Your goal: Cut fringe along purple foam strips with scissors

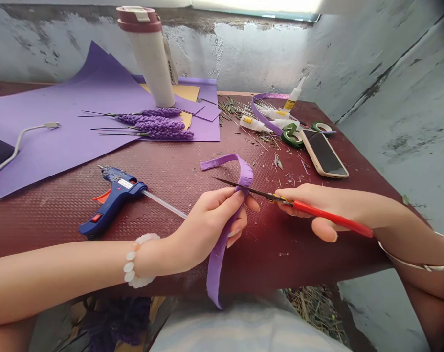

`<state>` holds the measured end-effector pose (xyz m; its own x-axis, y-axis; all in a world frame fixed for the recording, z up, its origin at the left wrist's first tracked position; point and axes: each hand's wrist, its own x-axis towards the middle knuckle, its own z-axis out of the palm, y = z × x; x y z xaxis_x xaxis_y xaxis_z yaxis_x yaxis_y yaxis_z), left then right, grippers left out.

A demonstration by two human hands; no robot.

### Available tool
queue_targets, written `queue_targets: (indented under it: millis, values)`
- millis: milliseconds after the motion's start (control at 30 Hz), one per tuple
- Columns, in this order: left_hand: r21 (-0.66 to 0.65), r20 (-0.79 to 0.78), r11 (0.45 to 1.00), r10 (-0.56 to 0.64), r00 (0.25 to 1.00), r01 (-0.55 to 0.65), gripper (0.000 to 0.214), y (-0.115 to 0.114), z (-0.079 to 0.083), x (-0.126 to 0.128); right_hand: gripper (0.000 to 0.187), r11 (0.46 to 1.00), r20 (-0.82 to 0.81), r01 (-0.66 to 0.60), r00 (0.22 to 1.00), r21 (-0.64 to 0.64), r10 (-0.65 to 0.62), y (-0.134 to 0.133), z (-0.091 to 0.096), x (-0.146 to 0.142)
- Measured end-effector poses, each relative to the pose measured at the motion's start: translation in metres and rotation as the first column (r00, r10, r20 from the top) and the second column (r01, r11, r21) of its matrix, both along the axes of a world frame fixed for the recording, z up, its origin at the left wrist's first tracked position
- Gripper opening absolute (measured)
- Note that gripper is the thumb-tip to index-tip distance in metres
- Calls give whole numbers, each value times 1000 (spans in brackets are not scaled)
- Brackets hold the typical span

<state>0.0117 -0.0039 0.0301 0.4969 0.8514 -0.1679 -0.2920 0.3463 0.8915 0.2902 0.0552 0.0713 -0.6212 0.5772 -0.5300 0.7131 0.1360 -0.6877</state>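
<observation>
You are pinching the purple crepe-paper strip [245, 177] tightly in your left hand [207, 227], just right of the blue hot glue gun [112, 205], while your right hand [317, 208] is gripping the red-handled scissors [328, 212], and you are guiding the blades slowly across the taut strip.

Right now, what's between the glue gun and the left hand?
In the head view, a clear glue stick runs from the glue gun to the left hand.

Weathered pale grey walls [398, 127] with peeling paint close in along the top and right of the frame, a bright window [255, 5] glows at top centre, and dry straw [313, 310] lies below the dark red table [365, 176] at lower right.
</observation>
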Motion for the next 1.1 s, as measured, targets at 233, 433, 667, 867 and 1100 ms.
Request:
queue_targets:
  millis: [233, 433, 667, 867, 1100]
  values:
    - [-7, 0, 1000, 5, 1000, -5, 50, -1, -1, -2, 48, 999, 2, 49, 999, -22, -49, -2, 0, -4]
    - [-6, 29, 1000, 11, 1000, -11, 51, 0, -2, -3, 54, 995, -70, 39, 997, -94, -45, 1, -6, 0]
    - [-7, 63, 1000, 9, 998, -8, 52, 1, -4, -1, 48, 995, -60, 47, 997, -89, -52, 2, -7, 0]
    - [-9, 68, 1000, 17, 998, -17, 50, 1, -4, -2, 46, 995, -41, 64, 997, -74, -67, 3, -10, 3]
    - [-9, 68, 1000, 19, 997, -19, 49, 2, -5, -2, 38, 995, -32, 57, 998, -76, -60, -1, -5, 0]
